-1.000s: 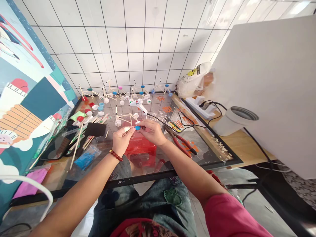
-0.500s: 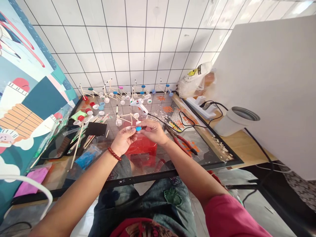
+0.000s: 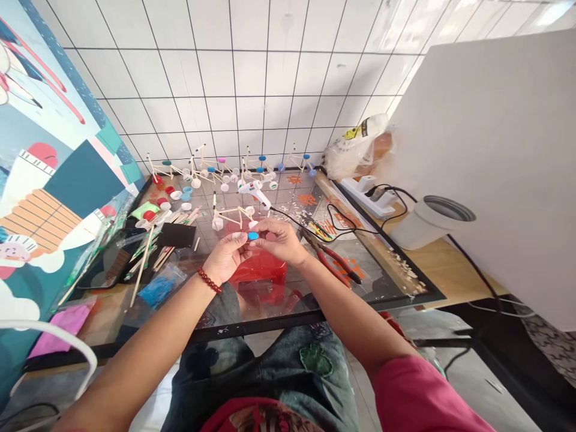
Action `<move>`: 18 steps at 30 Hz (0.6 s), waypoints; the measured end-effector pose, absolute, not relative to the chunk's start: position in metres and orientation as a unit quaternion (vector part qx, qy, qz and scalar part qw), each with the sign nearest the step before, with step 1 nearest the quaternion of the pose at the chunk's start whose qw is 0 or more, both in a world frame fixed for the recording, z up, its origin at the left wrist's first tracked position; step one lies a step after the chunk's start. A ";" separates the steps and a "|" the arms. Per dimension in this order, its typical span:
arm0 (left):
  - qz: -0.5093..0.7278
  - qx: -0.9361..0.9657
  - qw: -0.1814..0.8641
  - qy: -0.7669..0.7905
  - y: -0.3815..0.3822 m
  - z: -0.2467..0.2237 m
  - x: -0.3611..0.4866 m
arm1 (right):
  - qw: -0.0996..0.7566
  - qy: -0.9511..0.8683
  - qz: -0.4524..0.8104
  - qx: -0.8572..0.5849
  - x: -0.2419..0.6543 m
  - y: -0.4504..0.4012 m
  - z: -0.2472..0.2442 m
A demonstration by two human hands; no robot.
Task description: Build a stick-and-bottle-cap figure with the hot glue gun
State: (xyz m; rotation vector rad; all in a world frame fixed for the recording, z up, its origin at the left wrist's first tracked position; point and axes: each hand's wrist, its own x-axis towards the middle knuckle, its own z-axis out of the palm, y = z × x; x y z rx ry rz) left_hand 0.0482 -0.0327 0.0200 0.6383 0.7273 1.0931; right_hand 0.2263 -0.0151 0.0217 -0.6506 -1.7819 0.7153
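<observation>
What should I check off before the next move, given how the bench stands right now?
1. Blue piece secured: ok, pinched between the fingertips of the left hand and right hand.
2. Glue gun parked: ok, lying on the table beyond both hands.
3. Glue gun hot: cannot tell; nothing visible shows its temperature.
4. Space directly ahead of the hands free: not ok, a stick frame with white caps sits there.
5. Pliers out of the hands: ok, lying to the right of the right hand.
6. Tabletop free of debris: not ok, pale scraps are scattered right of the glue gun.
</observation>
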 end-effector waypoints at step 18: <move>0.570 0.429 0.583 0.388 -0.038 0.020 0.058 | 0.535 -0.784 0.139 -0.281 0.228 -0.013 0.016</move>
